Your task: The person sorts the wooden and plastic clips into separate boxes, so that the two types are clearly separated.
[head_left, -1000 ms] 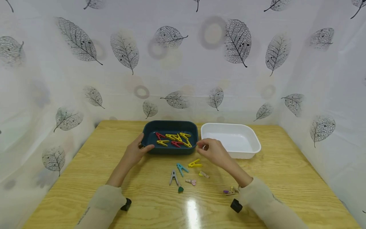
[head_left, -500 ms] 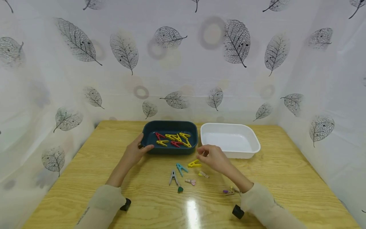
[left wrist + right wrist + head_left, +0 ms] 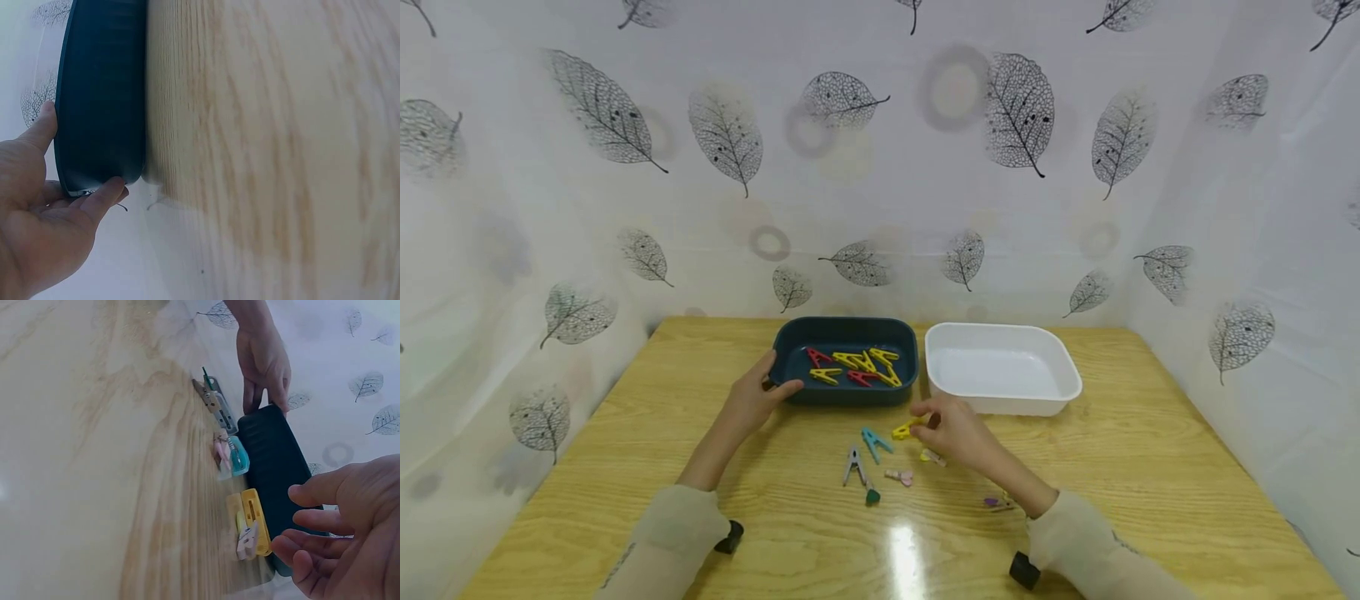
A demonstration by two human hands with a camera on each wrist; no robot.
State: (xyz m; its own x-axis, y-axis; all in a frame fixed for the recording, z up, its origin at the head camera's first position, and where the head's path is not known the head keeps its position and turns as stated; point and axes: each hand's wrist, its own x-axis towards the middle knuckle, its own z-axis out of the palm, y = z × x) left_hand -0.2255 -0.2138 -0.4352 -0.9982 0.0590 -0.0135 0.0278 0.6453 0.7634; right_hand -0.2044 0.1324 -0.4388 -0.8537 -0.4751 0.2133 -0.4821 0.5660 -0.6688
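- over the last second the right hand [image 3: 953, 429] has come down from beside the trays; its fingers now reach over the loose yellow clip [image 3: 902, 432], covering part of it.
- that seems to make this clip the thing being worked on; it lies on the surface [image 3: 775, 533], outside the dark tray [image 3: 850, 397] at its 5 o'clock.
- the right fingers are bent and narrow, yet the right wrist view shows nothing held; whether they touch the clip, i cannot tell.
- the left hand [image 3: 755, 395] has stayed at the dark tray's 8 o'clock corner, thumb and fingers gripping that end.
- inside that tray lie red clips [image 3: 861, 378] and yellow clips [image 3: 824, 376], as before.
- the white tray [image 3: 1022, 407] stands just beside it at 3 o'clock.
- around the loose clip: a blue clip [image 3: 871, 438] at 8 o'clock, a grey clip [image 3: 853, 454] beyond it, a green heart peg [image 3: 872, 497] at 7, a pink heart peg [image 3: 906, 478] at 6, a yellow-tipped peg [image 3: 933, 457] at 4, and a purple peg [image 3: 991, 502] farther that way.
- the surface is wood-grained, with glare [image 3: 906, 558] towards 6 o'clock; a leaf-printed curtain [image 3: 887, 196] hangs from 9 round to 3.
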